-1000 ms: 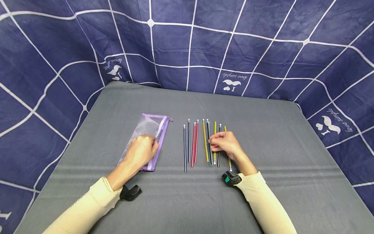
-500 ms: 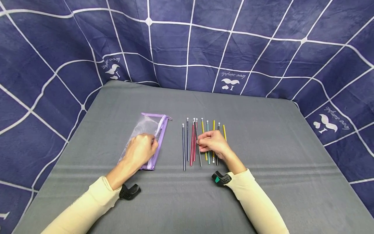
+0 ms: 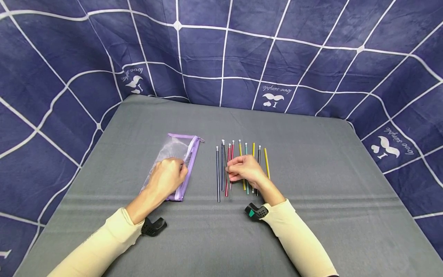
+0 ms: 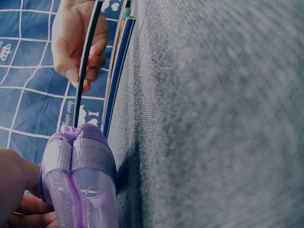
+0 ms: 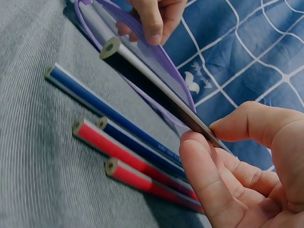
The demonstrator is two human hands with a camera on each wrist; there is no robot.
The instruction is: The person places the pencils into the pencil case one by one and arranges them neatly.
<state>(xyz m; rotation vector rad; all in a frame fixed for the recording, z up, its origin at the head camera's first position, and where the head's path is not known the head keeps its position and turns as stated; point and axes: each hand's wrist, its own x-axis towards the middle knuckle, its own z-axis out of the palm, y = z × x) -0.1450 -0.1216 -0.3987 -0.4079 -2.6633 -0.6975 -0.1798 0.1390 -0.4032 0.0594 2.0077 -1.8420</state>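
One slim black pencil with a silvery far end point(image 5: 152, 87) is held raised over the right-hand blue pencil and the left-hand red one, pinched between the thumb and fingers of the right hand point(image 3: 246, 169). A strip of bare cloth is left between the row of pencils and the purple-trimmed translucent mesh pouch point(image 3: 173, 148), which lies to the left, its zipped side turned towards them. The far edge of the grey cloth-covered table point(image 3: 207, 234) is set well apart from both, and a broad stretch of cloth is seen on the right and near sides.

The pouch is gripped at its zipped side by the left hand point(image 3: 167, 175), the thumb being pressed to the rim. The right forearm, in a cream sleeve point(image 3: 297, 234), is slanted in from the near right; the left forearm, likewise sleeved, is angled in from the near left. A black wrist device point(image 3: 256, 212) is worn on each.

Ten pencils are counted, the held one included. On the cloth, from left to right, two blue pencils point(image 3: 218, 175), two red pencils point(image 5: 127, 154), one yellow, one green pencil point(image 3: 246, 149), a second yellow, one more black pencil point(image 3: 259, 152) and the last of three yellow pencils point(image 3: 267, 163) are laid out. Beyond, a navy curtain with white grid lines point(image 3: 242, 57) is hung.
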